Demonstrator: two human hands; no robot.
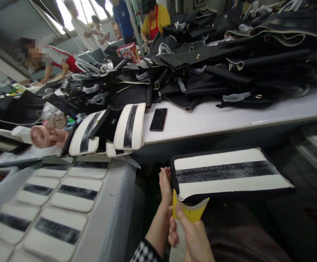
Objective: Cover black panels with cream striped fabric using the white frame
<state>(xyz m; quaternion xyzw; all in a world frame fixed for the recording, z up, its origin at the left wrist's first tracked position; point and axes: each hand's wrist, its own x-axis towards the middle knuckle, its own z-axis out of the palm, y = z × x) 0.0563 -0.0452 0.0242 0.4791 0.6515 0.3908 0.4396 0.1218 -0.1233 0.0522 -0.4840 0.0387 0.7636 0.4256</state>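
My left hand [165, 183] grips the left end of a cream panel with a dark glued stripe [229, 174], holding it flat in front of me below the table edge. My right hand [188, 233] is closed around a yellow-and-white scraper [189, 213], whose yellow tip lies at the panel's near-left corner. Several more striped cream panels [76, 193] lie in rows on the white table to my left. Others are stacked upright [128, 127] at the corner of the long table.
A black phone [159, 119] lies on the long white table [215, 118], which is heaped with black bag parts [229, 62]. A pink fan [42, 136] stands at the left. Several people work at the far end, one in a yellow shirt [155, 20].
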